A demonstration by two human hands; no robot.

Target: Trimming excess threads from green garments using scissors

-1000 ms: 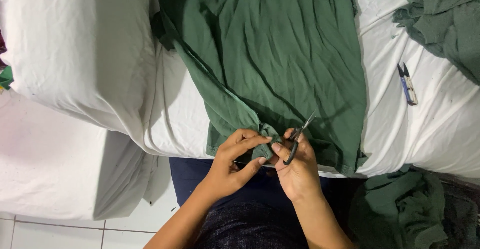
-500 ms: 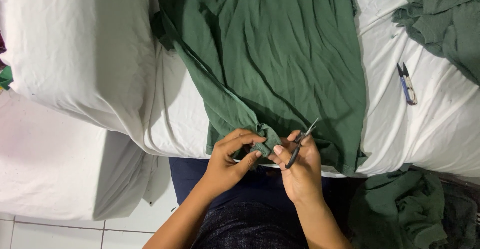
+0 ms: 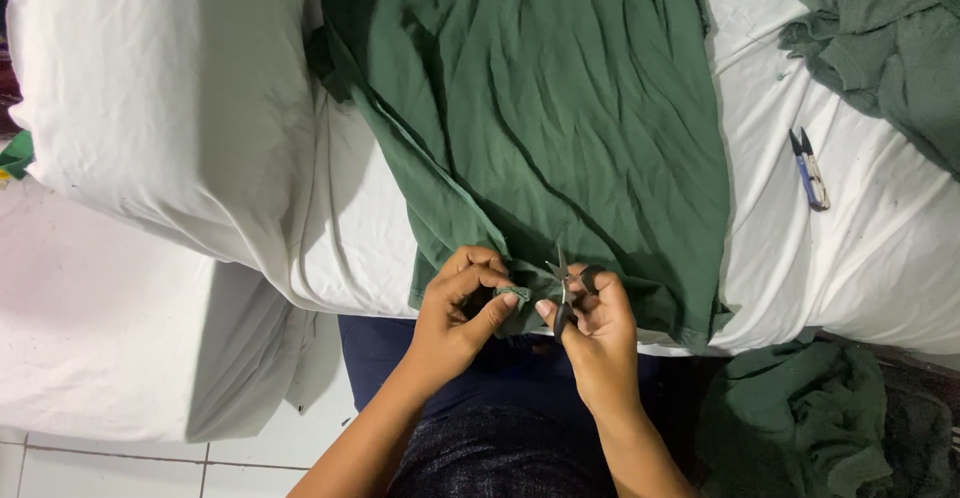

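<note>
A dark green knit garment [image 3: 540, 128] lies spread over a white-sheeted bed [image 3: 160, 108], filling the upper middle of the frame, its hem drawn down to the lower centre where both hands meet. The left hand [image 3: 455, 318] has its fingers [image 3: 495, 308] pinched on a small fold of the hem, holding it taut. The right hand [image 3: 595, 333] has its fingers clenched around small dark scissors [image 3: 562, 293], blades pointing up, right at the pinched fold. The blade tips sit very near the left fingertips, so a slip could nick skin, and a cut taken too deep could bite into the fabric itself. A blue-handled thread snip [image 3: 810, 170] lies at the right edge, with more crumpled green cloth [image 3: 880, 48] at upper right and another heap [image 3: 800, 418] at lower right.
</note>
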